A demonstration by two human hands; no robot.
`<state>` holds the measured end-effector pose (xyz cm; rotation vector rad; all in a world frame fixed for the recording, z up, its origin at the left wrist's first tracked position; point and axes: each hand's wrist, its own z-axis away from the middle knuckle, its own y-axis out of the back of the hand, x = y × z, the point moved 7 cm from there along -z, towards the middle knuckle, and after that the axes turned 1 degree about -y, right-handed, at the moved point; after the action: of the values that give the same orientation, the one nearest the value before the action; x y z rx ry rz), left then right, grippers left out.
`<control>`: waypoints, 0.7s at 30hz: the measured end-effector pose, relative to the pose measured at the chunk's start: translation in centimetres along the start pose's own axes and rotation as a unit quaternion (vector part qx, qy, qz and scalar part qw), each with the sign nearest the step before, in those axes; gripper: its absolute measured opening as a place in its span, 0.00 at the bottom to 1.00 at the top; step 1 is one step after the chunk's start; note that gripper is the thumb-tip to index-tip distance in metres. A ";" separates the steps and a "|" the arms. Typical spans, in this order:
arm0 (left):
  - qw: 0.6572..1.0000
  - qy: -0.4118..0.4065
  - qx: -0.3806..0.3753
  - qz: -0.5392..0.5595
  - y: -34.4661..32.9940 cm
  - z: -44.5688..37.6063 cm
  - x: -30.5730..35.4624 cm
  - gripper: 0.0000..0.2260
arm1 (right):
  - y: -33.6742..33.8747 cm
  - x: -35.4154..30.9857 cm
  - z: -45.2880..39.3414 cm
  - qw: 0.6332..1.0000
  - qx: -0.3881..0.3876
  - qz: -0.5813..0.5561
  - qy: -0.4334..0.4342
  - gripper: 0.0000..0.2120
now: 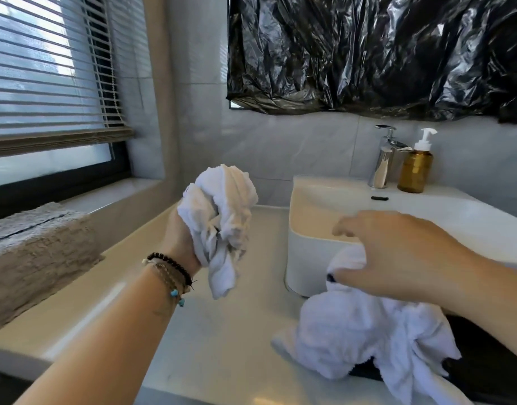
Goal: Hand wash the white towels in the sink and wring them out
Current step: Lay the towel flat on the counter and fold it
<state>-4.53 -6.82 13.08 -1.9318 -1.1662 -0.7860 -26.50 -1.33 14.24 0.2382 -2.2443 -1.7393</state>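
Left hand point(182, 238) raised over the countertop point(222, 346), fingers curled round a bunched white towel point(222, 220), its tail hanging below the fist. Right hand point(397, 258) reaches across the near rim of the sink point(298, 258), fingers spread and relaxed, thumb touching a second white towel point(362, 340) that lies heaped on the counter edge beside the basin; no clear hold on it. Neither towel is in the basin, and no water shows at the faucet point(382, 159). Judged step: moving towels between counter and sink, whether before washing or after wringing cannot be told. Next move likely calls for a full grip on the heaped towel before lifting, since part of it overhangs the counter edge. Surface: pale glossy counter, white vessel basin on top, amber soap dispenser point(415, 171) beside the faucet. Room: grey tiled wall, black plastic sheeting point(368, 54) above the sink, window blinds point(47, 68) on the left, beige folded towel point(38, 252) by the sill.
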 end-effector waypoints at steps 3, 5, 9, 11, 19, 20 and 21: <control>0.974 0.116 0.184 0.062 3.0 1.6 -1.7 0.14 | 2.2 -5.3 -5.0 0.954 0.117 -0.272 0.035 0.20; 0.969 0.149 0.194 0.024 3.7 1.5 -1.8 0.19 | -0.4 -8.6 -8.2 0.931 0.014 -0.361 0.045 0.24; 0.934 0.143 0.322 -0.055 8.4 2.8 -0.5 0.16 | -3.1 -11.2 -10.8 0.877 -0.018 -0.477 0.052 0.10; 0.931 0.153 0.325 -0.059 9.8 3.2 0.5 0.15 | -3.8 -10.9 -11.6 0.852 -0.002 -0.523 0.030 0.06; 0.882 0.145 0.390 -0.220 17.4 4.4 4.7 0.14 | 0.0 -7.1 -17.0 0.828 0.150 -0.530 -0.111 0.10; 0.879 0.139 0.397 -0.223 18.3 4.6 5.2 0.13 | 0.2 -7.1 -17.4 0.814 0.144 -0.551 -0.118 0.12; 0.876 0.136 0.404 -0.225 19.0 4.9 5.5 0.13 | 0.3 -7.3 -17.7 0.808 0.136 -0.561 -0.119 0.14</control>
<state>15.57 -6.27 9.61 -0.8428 -1.4738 -0.6205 -13.77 -15.24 17.60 1.8164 -2.7466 -1.9049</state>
